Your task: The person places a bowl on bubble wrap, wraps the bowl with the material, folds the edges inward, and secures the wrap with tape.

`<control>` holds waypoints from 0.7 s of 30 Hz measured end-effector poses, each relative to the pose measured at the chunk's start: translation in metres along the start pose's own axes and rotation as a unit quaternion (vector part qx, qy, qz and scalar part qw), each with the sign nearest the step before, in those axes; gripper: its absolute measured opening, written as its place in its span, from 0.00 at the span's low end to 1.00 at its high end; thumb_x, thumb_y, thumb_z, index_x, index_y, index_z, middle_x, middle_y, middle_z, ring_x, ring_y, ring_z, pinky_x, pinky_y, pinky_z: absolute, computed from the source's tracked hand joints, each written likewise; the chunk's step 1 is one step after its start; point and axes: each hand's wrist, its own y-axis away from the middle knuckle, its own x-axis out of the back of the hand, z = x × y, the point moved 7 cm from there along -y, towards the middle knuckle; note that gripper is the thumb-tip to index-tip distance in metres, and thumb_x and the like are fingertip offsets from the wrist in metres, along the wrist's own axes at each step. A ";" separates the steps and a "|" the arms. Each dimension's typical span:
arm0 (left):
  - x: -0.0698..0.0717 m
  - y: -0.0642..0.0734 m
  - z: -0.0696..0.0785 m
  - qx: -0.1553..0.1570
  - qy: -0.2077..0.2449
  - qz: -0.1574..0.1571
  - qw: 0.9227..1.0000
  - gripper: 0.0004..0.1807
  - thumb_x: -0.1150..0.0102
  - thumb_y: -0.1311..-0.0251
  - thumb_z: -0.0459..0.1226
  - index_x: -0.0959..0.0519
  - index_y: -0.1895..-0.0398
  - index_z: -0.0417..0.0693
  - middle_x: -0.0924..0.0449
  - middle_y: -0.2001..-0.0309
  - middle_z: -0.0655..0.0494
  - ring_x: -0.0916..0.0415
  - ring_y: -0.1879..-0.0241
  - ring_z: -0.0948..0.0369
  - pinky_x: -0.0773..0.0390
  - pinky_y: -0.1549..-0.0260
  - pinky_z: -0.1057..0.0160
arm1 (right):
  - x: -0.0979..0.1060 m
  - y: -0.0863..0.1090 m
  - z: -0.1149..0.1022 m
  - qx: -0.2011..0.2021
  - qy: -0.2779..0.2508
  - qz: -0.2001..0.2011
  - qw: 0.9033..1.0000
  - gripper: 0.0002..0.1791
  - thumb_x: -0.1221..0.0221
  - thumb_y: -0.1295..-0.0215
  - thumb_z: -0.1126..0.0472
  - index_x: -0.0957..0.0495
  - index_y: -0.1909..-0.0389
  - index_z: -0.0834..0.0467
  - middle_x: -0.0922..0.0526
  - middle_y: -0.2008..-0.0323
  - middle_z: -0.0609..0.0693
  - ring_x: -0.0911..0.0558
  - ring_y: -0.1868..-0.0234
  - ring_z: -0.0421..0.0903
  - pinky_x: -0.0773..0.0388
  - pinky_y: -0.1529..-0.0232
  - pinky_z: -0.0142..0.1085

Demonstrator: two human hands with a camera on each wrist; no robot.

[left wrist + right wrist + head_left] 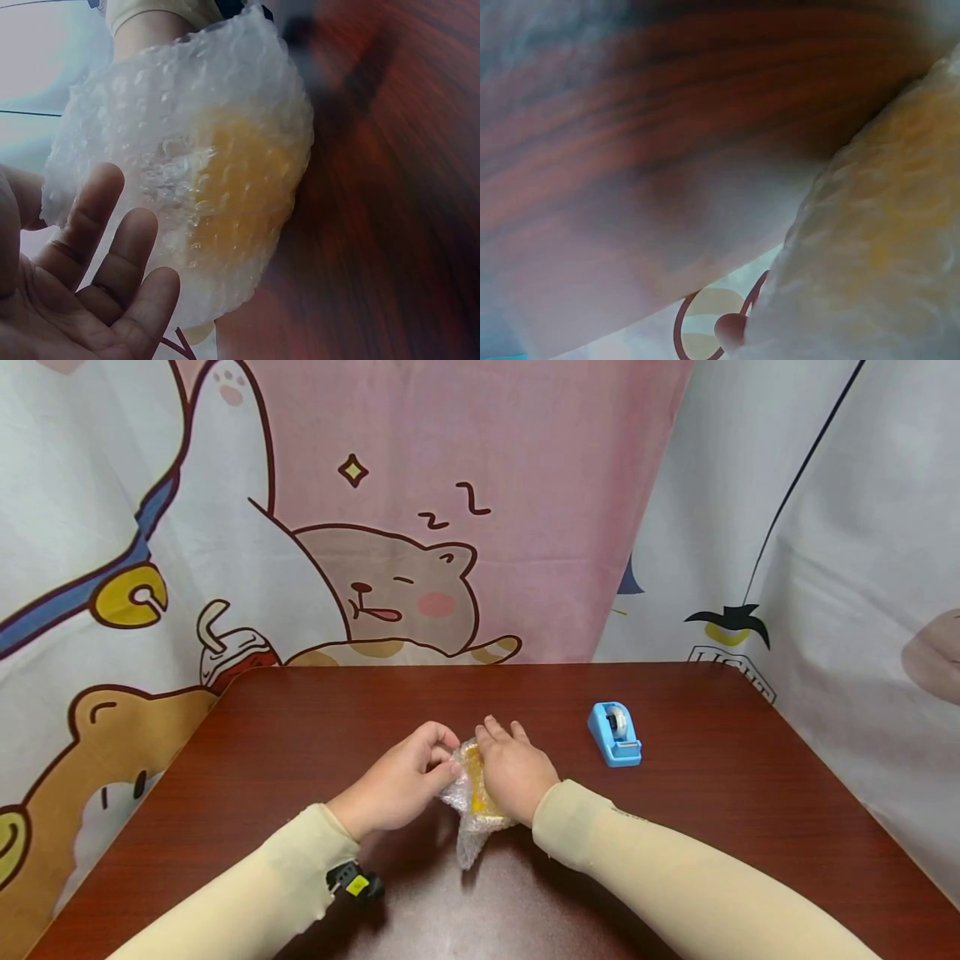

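Observation:
A yellow object (477,778), its kind hidden, lies inside clear bubble wrap (471,839) near the middle of the table. A loose corner of the wrap sticks out toward the near side. My left hand (408,777) pinches the left edge of the wrap between thumb and forefinger, its other fingers standing away from it. From the right, my right hand (517,772) presses on the bundle with fairly straight fingers. The left wrist view shows the wrap (127,112) broad beside the fingers (124,259). Only the bundle's blurred side shows in the right wrist view.
A light blue tape dispenser (617,735) with a roll of clear tape stands to the right, beyond the right hand. The dark red-brown table (337,710) ends at a printed cartoon curtain (555,510). A small black device (355,882) hangs at the left sleeve.

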 end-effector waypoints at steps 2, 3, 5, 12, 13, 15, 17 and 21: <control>-0.001 0.000 0.000 0.001 0.000 -0.002 1.000 0.13 0.42 0.25 0.34 0.30 0.43 0.40 0.14 0.63 0.53 0.24 0.67 0.62 0.26 0.67 0.67 | 0.000 0.000 0.000 0.001 0.000 0.000 1.000 0.28 0.52 0.23 0.71 0.32 0.24 0.66 0.32 0.22 0.60 0.37 0.18 0.52 0.43 0.18 0.51; -0.001 0.000 0.000 0.001 0.000 -0.002 1.000 0.13 0.43 0.24 0.34 0.30 0.43 0.40 0.14 0.62 0.53 0.23 0.67 0.62 0.25 0.66 0.67 | 0.000 0.000 0.000 0.002 0.001 0.000 1.000 0.27 0.51 0.23 0.71 0.31 0.24 0.66 0.31 0.22 0.60 0.37 0.18 0.52 0.43 0.18 0.50; -0.001 0.000 0.000 0.000 -0.001 -0.002 1.000 0.12 0.43 0.24 0.35 0.30 0.43 0.41 0.14 0.61 0.53 0.22 0.65 0.61 0.25 0.65 0.66 | 0.000 0.000 0.000 0.004 0.002 -0.001 1.000 0.27 0.52 0.23 0.71 0.31 0.25 0.66 0.31 0.23 0.59 0.37 0.18 0.51 0.43 0.17 0.50; -0.003 0.001 -0.004 0.011 0.010 -0.003 1.000 0.13 0.48 0.21 0.40 0.30 0.41 0.46 0.19 0.63 0.51 0.23 0.63 0.51 0.25 0.64 0.62 | 0.000 -0.001 0.000 0.024 0.014 -0.013 1.000 0.28 0.48 0.27 0.72 0.29 0.27 0.68 0.28 0.24 0.59 0.37 0.18 0.53 0.43 0.18 0.51; -0.003 0.001 -0.004 0.014 0.012 0.000 1.000 0.12 0.49 0.21 0.40 0.30 0.41 0.46 0.20 0.62 0.50 0.23 0.62 0.51 0.24 0.62 0.61 | 0.000 -0.001 0.000 0.027 0.014 -0.014 0.999 0.28 0.47 0.28 0.72 0.28 0.28 0.68 0.28 0.24 0.59 0.37 0.18 0.53 0.42 0.18 0.51; -0.003 0.001 -0.006 0.019 0.017 0.004 1.000 0.12 0.52 0.21 0.39 0.30 0.41 0.47 0.19 0.60 0.50 0.22 0.60 0.51 0.24 0.60 0.59 | 0.001 -0.001 0.000 0.032 0.013 -0.014 0.999 0.26 0.46 0.27 0.70 0.27 0.29 0.69 0.27 0.25 0.60 0.36 0.18 0.54 0.41 0.18 0.51; -0.003 0.001 -0.007 0.023 0.026 0.004 0.999 0.12 0.54 0.22 0.38 0.30 0.41 0.48 0.19 0.57 0.49 0.21 0.58 0.52 0.23 0.58 0.58 | 0.002 -0.001 0.001 0.031 0.005 -0.011 0.999 0.24 0.46 0.26 0.69 0.25 0.31 0.70 0.26 0.26 0.60 0.35 0.19 0.55 0.40 0.19 0.51; -0.006 0.002 -0.008 0.008 0.026 -0.008 1.000 0.16 0.57 0.29 0.32 0.31 0.41 0.45 0.15 0.53 0.50 0.19 0.55 0.55 0.22 0.54 0.58 | 0.002 -0.001 0.000 0.028 -0.009 -0.012 0.999 0.24 0.46 0.24 0.68 0.26 0.31 0.70 0.26 0.26 0.60 0.35 0.19 0.55 0.40 0.19 0.50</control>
